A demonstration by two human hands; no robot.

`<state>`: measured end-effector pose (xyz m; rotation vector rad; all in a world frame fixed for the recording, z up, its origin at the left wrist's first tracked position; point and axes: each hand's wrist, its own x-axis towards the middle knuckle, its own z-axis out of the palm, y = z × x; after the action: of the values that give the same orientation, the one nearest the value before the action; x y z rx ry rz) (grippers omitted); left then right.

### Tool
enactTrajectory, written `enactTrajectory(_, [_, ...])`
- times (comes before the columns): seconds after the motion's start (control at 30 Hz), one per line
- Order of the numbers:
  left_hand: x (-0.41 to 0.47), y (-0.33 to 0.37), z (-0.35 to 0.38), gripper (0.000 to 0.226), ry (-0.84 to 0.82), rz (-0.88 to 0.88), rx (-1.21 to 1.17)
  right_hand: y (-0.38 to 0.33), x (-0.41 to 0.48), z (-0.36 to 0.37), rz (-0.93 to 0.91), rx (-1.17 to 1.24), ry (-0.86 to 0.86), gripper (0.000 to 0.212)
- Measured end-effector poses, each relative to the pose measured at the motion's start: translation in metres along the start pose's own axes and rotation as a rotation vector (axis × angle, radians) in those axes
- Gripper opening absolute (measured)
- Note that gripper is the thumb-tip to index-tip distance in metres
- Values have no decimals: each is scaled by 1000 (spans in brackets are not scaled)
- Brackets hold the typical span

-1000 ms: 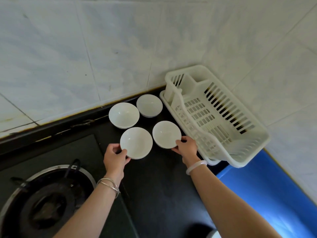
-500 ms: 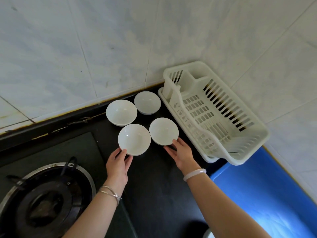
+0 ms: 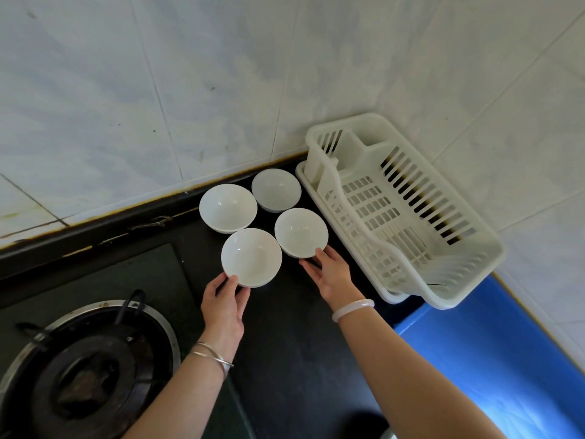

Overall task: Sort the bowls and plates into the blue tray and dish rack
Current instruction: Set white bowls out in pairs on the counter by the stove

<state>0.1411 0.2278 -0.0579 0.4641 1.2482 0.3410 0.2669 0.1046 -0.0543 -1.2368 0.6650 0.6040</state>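
Several white bowls stand close together on the black counter. My left hand [image 3: 223,301] is at the near-left bowl [image 3: 251,256], thumb and fingertips loosely against its near rim. My right hand [image 3: 332,274] lies with fingers stretched out, the tips touching the near edge of the near-right bowl [image 3: 300,232]. Both bowls rest on the counter. Behind them are the far-left bowl [image 3: 228,207] and the far-right bowl [image 3: 276,190]. The white dish rack [image 3: 468,261] holds nothing and stands to the right. The blue tray [image 3: 493,359] lies at the lower right.
A gas burner [image 3: 82,369] sits at the lower left of the black counter [image 3: 285,343]. White tiled walls [image 3: 190,90] close off the back and the right side. The rack's near end reaches over the blue tray's edge.
One second ago both hands gripped the two near bowls. Their fingers have since loosened and straightened, and the bowls stay on the counter. The view has shifted slightly.
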Motion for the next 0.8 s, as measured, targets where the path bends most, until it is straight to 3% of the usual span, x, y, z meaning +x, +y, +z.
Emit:
enactTrajectory(0.43, [-5,-7,-1,34,25,98,84,-5,-8,-11,-3,-218,-105,51])
enactTrajectory(0.63, [-26,-22,-20,44,-122,126,255,-4,-35,-39,-90,-436,-155,42])
enactTrajectory(0.8, [-58,-46,-34,41,-336,173,512,7,-74,-96,-178,-547,-148,31])
